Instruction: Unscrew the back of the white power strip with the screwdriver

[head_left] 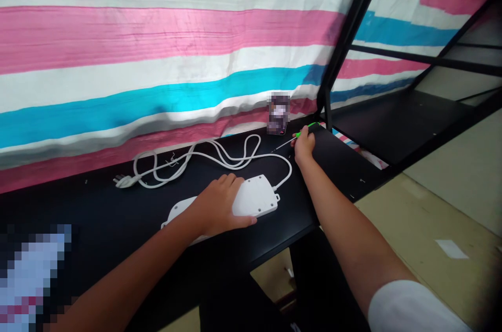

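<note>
A white power strip (pixel 254 198) lies face down on the black table (pixel 117 217). My left hand (pixel 219 206) rests flat on its middle, fingers stretched over it. Its white cable (pixel 219 157) loops toward the back and ends in a plug (pixel 123 181) at the left. My right hand (pixel 304 146) reaches to the far side of the table and closes on a screwdriver (pixel 301 135) with a green handle, whose thin metal shaft points left along the tabletop.
A pink, white and blue striped cloth (pixel 157 60) hangs behind the table. A small blurred object (pixel 278 112) stands against it. A black metal frame (pixel 353 23) and black shelf (pixel 392 123) stand to the right, over a pale floor (pixel 431 217).
</note>
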`<action>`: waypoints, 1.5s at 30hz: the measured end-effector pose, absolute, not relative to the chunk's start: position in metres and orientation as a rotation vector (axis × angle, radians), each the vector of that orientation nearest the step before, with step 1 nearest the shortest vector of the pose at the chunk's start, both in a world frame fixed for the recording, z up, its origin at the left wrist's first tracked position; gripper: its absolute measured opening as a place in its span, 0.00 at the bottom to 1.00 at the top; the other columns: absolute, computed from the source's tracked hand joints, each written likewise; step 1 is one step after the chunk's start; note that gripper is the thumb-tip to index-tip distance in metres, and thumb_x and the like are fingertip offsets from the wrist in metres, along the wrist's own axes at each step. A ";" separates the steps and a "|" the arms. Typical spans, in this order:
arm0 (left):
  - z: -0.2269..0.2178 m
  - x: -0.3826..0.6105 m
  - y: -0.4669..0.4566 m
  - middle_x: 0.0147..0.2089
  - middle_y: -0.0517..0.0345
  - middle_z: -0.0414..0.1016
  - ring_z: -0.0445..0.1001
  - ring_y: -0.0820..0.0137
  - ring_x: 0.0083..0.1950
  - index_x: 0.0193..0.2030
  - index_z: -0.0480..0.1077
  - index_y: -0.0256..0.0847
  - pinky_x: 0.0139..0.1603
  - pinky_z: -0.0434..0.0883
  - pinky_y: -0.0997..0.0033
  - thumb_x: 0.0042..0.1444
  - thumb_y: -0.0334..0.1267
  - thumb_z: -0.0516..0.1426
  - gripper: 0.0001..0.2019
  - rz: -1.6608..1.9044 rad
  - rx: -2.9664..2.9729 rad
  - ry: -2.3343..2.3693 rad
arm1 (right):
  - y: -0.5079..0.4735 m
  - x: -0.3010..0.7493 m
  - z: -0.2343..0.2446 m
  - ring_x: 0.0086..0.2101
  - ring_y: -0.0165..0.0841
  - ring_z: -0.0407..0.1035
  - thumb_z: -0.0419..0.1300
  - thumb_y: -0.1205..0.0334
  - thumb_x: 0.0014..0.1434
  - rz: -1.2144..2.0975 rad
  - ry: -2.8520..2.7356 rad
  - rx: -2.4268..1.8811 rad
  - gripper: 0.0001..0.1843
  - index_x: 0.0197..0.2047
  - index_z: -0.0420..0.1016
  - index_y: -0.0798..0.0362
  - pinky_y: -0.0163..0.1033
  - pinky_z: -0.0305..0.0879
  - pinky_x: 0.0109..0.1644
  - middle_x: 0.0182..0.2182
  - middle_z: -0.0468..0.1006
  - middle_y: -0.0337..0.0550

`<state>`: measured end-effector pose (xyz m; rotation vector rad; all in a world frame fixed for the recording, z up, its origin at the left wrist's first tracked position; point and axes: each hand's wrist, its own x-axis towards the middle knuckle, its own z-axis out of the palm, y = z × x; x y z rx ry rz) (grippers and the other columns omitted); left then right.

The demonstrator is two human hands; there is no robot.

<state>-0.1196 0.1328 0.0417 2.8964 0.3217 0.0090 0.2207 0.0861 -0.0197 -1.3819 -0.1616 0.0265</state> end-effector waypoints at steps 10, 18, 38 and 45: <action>0.039 -0.119 0.134 0.53 0.47 0.67 0.66 0.53 0.52 0.57 0.64 0.40 0.54 0.65 0.52 0.53 0.68 0.61 0.37 0.028 2.909 0.310 | 0.086 0.219 -0.016 0.15 0.26 0.64 0.50 0.53 0.74 0.044 -0.122 -1.341 0.15 0.36 0.62 0.51 0.30 0.60 0.15 0.23 0.73 0.34; 0.042 -0.119 0.133 0.53 0.47 0.67 0.65 0.53 0.52 0.57 0.63 0.39 0.54 0.65 0.52 0.53 0.68 0.60 0.37 -0.007 2.898 0.326 | 0.085 0.219 -0.012 0.14 0.27 0.63 0.50 0.55 0.73 0.052 -0.092 -1.310 0.14 0.35 0.61 0.51 0.30 0.60 0.14 0.22 0.72 0.35; 0.041 -0.119 0.134 0.58 0.47 0.65 0.65 0.53 0.57 0.68 0.57 0.41 0.58 0.65 0.52 0.53 0.67 0.61 0.44 -0.014 2.874 0.323 | 0.082 0.180 0.018 0.15 0.24 0.63 0.62 0.53 0.67 0.376 -0.333 -1.095 0.16 0.33 0.66 0.54 0.27 0.60 0.15 0.23 0.75 0.38; 0.042 -0.121 0.146 0.59 0.47 0.65 0.65 0.52 0.59 0.66 0.59 0.42 0.59 0.64 0.51 0.53 0.68 0.61 0.42 0.010 2.860 0.314 | 0.080 0.167 0.018 0.17 0.23 0.65 0.68 0.49 0.63 0.537 -0.480 -1.126 0.19 0.34 0.68 0.55 0.26 0.65 0.18 0.25 0.77 0.40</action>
